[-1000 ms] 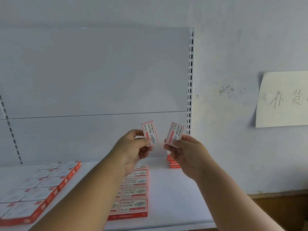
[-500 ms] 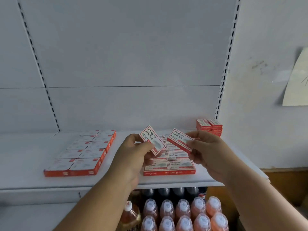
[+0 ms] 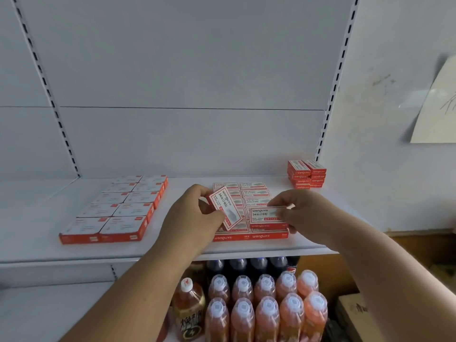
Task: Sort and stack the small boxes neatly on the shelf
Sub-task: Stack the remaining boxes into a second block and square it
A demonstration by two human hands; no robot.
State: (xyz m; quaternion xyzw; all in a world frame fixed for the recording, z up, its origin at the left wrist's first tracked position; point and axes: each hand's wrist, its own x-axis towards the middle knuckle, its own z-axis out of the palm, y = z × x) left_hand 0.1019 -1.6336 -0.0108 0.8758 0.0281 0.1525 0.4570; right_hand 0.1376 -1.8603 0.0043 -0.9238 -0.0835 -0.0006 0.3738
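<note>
Two small red-and-white boxes are held above the white shelf point(image 3: 172, 250). One box point(image 3: 225, 208) is tilted, its printed white face up, over the left side of the middle block of boxes point(image 3: 249, 213). The other box point(image 3: 266, 214) lies flat and level at that block's front right. A second flat block point(image 3: 116, 211) lies to the left; a small stack point(image 3: 306, 174) stands at the back right corner.

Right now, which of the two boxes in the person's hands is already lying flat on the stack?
The staple box in the right hand: it lies level on the front right of the middle block. The staple box in the left hand is tilted, held above.
</note>
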